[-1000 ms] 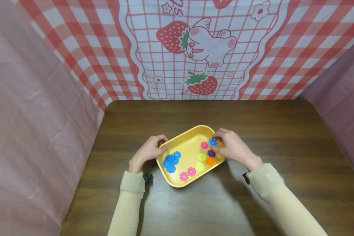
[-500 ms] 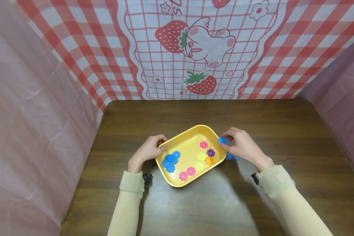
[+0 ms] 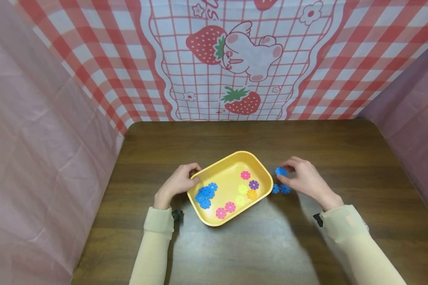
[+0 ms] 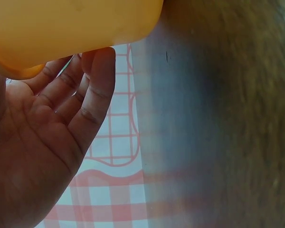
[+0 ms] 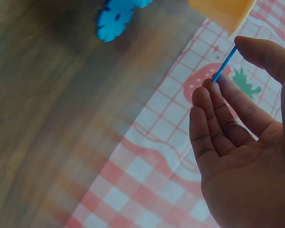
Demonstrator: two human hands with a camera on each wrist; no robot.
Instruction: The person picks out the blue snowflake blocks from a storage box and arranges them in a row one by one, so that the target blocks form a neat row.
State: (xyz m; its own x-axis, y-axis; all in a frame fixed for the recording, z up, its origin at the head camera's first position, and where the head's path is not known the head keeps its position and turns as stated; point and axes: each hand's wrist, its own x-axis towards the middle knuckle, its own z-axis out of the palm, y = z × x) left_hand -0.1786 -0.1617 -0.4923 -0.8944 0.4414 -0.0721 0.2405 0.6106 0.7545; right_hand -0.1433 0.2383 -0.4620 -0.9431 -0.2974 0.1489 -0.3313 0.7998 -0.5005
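Note:
My left hand [image 3: 177, 183] grips the left end of a yellow tray [image 3: 265, 193], thumb over the rim and fingers along the outside; the left wrist view shows the fingertips against the tray wall [image 4: 85, 23]. Between thumb and fingertips my right hand [image 3: 308, 181] pinches a blue snowflake disc [image 3: 280, 171], seen edge-on as a thin blue disc [image 5: 224, 64] in the right wrist view. It is held over the table just right of the tray. Below it, two blue snowflake discs [image 3: 284, 189] lie on the wood beside the tray.
Inside the tray, several blue discs [image 3: 205, 194] are piled at the left. Pink discs [image 3: 221, 213], yellow-green discs [image 3: 241, 199], an orange disc [image 3: 251, 194] and a purple disc [image 3: 254, 185] lie spread on its floor. A strawberry-print cloth [image 3: 242, 103] hangs behind the brown table [image 3: 185, 136].
My right hand has lifted the blue snowflake disc out of the tray's right end and carried it rightward past the rim. The left hand and tray have stayed in place.

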